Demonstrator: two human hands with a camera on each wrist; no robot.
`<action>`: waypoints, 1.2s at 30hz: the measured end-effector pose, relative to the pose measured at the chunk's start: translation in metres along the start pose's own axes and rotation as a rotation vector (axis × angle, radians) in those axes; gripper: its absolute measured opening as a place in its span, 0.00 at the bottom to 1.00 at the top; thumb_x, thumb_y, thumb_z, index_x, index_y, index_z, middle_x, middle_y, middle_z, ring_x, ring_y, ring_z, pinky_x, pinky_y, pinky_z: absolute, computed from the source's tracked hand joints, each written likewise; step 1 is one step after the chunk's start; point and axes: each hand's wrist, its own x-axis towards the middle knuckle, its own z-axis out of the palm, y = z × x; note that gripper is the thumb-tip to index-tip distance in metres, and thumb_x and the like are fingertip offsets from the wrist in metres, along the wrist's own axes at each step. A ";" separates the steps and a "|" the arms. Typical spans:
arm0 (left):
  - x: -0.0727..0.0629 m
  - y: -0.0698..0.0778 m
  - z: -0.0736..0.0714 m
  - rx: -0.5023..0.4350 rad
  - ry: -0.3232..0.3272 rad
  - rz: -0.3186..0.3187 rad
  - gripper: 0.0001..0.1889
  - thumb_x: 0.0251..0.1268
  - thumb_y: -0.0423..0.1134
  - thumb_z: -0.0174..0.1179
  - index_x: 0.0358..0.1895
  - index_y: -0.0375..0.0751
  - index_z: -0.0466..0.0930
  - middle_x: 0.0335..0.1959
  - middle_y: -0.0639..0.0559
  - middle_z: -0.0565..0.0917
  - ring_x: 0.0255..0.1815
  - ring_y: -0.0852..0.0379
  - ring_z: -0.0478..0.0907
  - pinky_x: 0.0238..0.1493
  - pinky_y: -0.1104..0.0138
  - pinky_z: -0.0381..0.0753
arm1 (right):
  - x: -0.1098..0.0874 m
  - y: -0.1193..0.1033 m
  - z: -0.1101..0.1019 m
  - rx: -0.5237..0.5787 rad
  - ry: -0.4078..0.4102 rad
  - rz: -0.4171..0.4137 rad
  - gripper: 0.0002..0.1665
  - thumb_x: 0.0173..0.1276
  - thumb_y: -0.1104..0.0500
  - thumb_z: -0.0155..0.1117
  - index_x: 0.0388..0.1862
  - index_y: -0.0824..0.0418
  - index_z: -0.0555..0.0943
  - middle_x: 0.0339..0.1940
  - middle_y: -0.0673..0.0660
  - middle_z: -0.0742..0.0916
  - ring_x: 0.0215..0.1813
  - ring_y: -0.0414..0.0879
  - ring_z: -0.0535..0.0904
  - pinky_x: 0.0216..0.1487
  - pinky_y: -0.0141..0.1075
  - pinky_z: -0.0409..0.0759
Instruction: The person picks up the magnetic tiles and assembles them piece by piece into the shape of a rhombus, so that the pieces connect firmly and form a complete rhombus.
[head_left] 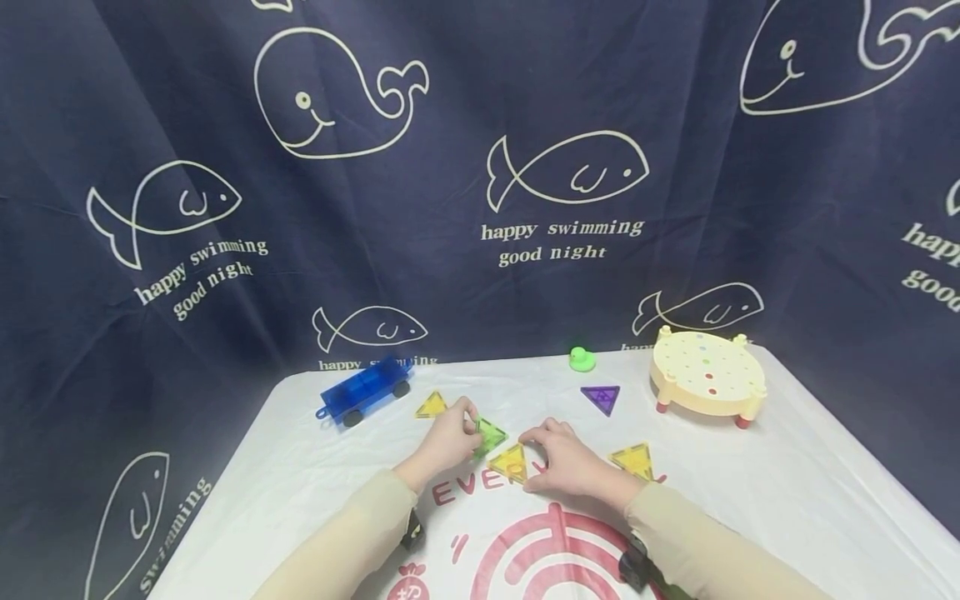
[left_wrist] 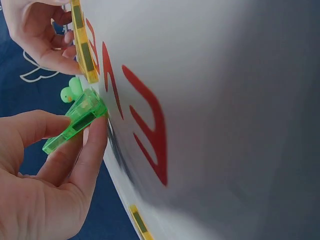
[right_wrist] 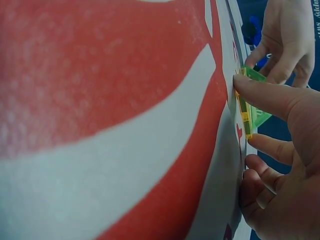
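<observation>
Between thumb and fingers my left hand (head_left: 450,437) pinches a green see-through triangular magnetic tile (head_left: 492,434). That tile is tilted up from the white table in the left wrist view, one corner close to the surface. My right hand (head_left: 568,463) grips a yellow triangular magnetic tile (head_left: 510,463) at two of its corners, with the thumb at one and a finger at the other. In the right wrist view this yellow tile (right_wrist: 244,112) lies low along the table, and the green tile (right_wrist: 261,117) shows just behind it. The two tiles' edges are close together.
A blue toy wagon (head_left: 363,392) stands at the back left, beside another yellow triangle (head_left: 431,406). Farther right lie a purple triangle (head_left: 602,398) and a third yellow triangle (head_left: 633,460). A green toy duck (head_left: 581,360) and a cream round stool-like toy (head_left: 708,375) stand near the back edge.
</observation>
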 end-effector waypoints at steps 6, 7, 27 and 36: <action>0.003 0.004 0.004 0.030 -0.004 0.028 0.15 0.59 0.23 0.64 0.42 0.41 0.69 0.26 0.50 0.81 0.18 0.58 0.76 0.22 0.66 0.81 | 0.004 0.001 0.004 0.002 0.007 0.007 0.39 0.46 0.54 0.84 0.59 0.63 0.82 0.41 0.51 0.76 0.48 0.48 0.70 0.52 0.47 0.77; 0.003 0.005 0.005 0.035 -0.004 0.034 0.15 0.59 0.23 0.64 0.42 0.41 0.69 0.26 0.51 0.81 0.18 0.58 0.76 0.22 0.66 0.81 | 0.004 0.002 0.005 0.002 0.010 0.006 0.39 0.46 0.54 0.84 0.59 0.63 0.82 0.41 0.51 0.76 0.48 0.48 0.70 0.52 0.47 0.77; 0.001 0.011 0.008 0.155 -0.029 0.088 0.10 0.59 0.27 0.66 0.40 0.42 0.76 0.35 0.46 0.85 0.37 0.51 0.83 0.39 0.61 0.86 | 0.005 0.003 0.004 0.001 0.032 -0.005 0.41 0.45 0.54 0.85 0.59 0.67 0.81 0.44 0.53 0.78 0.49 0.50 0.71 0.56 0.50 0.77; 0.000 0.006 0.011 0.175 -0.054 0.105 0.10 0.58 0.29 0.68 0.40 0.43 0.78 0.38 0.47 0.86 0.42 0.50 0.84 0.44 0.60 0.86 | 0.010 0.008 0.001 0.030 -0.025 -0.049 0.45 0.45 0.56 0.84 0.63 0.68 0.79 0.42 0.53 0.76 0.47 0.49 0.69 0.52 0.48 0.75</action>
